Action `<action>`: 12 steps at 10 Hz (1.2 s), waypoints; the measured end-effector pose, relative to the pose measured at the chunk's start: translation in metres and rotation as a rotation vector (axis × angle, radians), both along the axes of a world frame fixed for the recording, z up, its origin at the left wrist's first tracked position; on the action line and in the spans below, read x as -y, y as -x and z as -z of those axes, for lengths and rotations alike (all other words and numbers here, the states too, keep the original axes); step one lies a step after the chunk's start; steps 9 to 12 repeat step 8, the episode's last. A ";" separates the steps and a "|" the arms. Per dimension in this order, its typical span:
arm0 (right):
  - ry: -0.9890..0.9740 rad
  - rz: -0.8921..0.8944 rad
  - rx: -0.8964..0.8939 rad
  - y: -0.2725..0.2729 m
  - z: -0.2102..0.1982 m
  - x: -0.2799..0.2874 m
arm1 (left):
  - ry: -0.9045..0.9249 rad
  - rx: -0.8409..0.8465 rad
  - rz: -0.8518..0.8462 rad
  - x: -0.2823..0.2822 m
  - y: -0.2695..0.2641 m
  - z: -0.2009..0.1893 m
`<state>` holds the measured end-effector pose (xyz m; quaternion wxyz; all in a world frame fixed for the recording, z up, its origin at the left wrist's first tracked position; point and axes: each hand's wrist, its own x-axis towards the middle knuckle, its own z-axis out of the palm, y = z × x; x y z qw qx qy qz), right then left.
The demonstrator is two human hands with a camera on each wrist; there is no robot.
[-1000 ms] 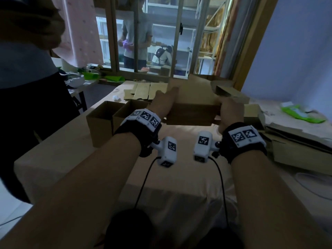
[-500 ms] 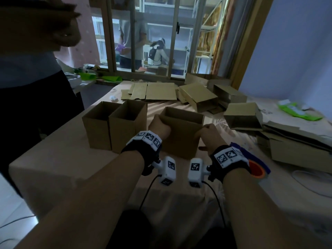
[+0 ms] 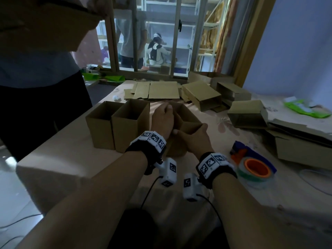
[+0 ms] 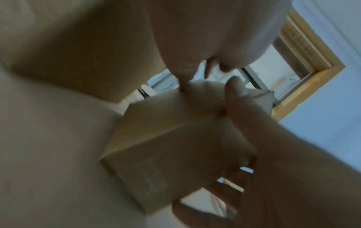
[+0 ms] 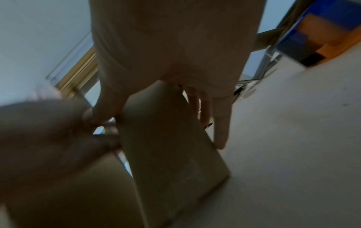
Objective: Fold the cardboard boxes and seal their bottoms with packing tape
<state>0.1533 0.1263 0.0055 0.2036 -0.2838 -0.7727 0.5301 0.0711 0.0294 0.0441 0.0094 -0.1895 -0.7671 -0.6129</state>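
An open-topped cardboard box (image 3: 190, 121) stands upright on the cloth-covered table (image 3: 71, 159), right of two other upright open boxes (image 3: 100, 123) (image 3: 129, 123). My left hand (image 3: 162, 119) grips its left wall, fingers curled over the rim. On the near right corner my right hand (image 3: 194, 137) holds the wall between thumb and fingers. The left wrist view shows the box (image 4: 175, 146) below my left hand (image 4: 215, 46). In the right wrist view the box's wall (image 5: 171, 138) lies between the thumb and fingers of my right hand (image 5: 175, 61). A blue tape dispenser (image 3: 251, 166) with an orange-cored roll lies right of my right wrist.
Flat cardboard sheets (image 3: 158, 90) lie at the table's far end, with folded boxes on their sides (image 3: 201, 95) (image 3: 248, 115) to the right. A larger carton (image 3: 301, 150) sits at the right edge. Another person (image 3: 36, 78) stands close at the table's left side.
The box was held up in the air a second ago; both hands have brought it down and toward me, and it now stands on the table beside the two open boxes.
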 end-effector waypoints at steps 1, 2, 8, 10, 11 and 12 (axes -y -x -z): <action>-0.076 0.005 -0.005 0.003 0.003 0.010 | -0.065 -0.049 0.045 0.004 -0.001 -0.004; -0.139 -0.017 -0.020 0.011 0.005 0.019 | -0.033 -0.131 0.063 0.007 0.000 -0.008; -0.571 -0.061 0.168 0.031 -0.031 0.024 | 0.164 -0.664 0.000 0.004 -0.001 -0.035; -0.571 -0.061 0.168 0.031 -0.031 0.024 | 0.164 -0.664 0.000 0.004 -0.001 -0.035; -0.571 -0.061 0.168 0.031 -0.031 0.024 | 0.164 -0.664 0.000 0.004 -0.001 -0.035; -0.571 -0.061 0.168 0.031 -0.031 0.024 | 0.164 -0.664 0.000 0.004 -0.001 -0.035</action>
